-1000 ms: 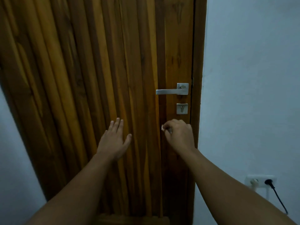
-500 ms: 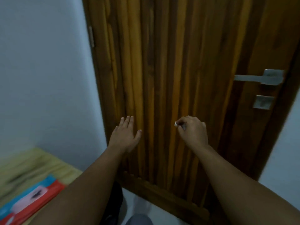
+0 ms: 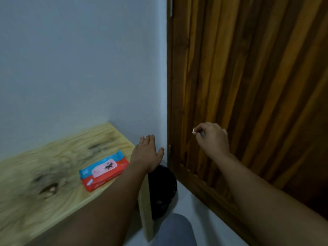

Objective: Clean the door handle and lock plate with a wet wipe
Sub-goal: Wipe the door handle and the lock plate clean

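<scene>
Right hand point(image 3: 212, 137) pinching a small balled wet wipe point(image 3: 194, 131) in front of the wooden door point(image 3: 248, 86); left hand point(image 3: 148, 153) spread flat and holding nothing.

The right hand's fingers are curling round the white wad, of which only a corner is peeking out at the fingertips, and it is hanging just before the ribbed door planks (whether it is touching the wood I cannot tell). The left hand is reaching forward with fingers straight, above the edge of a pale wooden table point(image 3: 53, 174) and near the wall corner. A red and blue pack of wipes point(image 3: 104, 170) is lying flat on that table, well apart from the right hand. A black bin point(image 3: 162, 189) is standing on the floor between the table and the door.
</scene>
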